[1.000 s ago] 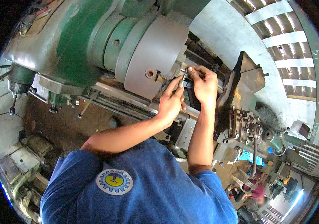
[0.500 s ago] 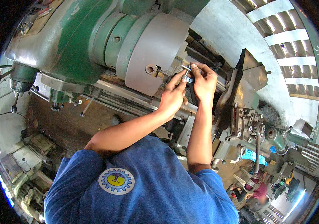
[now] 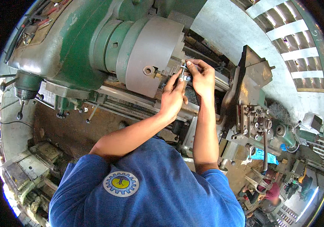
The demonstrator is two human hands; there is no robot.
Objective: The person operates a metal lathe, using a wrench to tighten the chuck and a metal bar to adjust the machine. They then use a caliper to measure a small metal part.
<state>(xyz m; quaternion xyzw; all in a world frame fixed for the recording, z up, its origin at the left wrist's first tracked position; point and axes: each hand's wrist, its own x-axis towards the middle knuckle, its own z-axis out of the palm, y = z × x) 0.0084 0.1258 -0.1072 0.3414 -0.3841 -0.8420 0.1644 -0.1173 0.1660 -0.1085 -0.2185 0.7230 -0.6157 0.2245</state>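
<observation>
Pale workshop wall behind a green lathe; both hands up at the grey chuck.
Small T-shaped metal piece sits between the hands, just beside the chuck's front face, above the lathe bed, stem slightly tilted. Left hand: grip clamped on the lower stem, thumb against fingers. Right hand: grip pinched on the crossbar end, thumb and index finger. Bolted tool post stands well apart, to the right.

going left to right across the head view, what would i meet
Dark green cylindrical machine housing, white gear-edged round shirt badge, bare left hand, bare right hand, grey metal bolted tool post, long glowing white tube light.
</observation>
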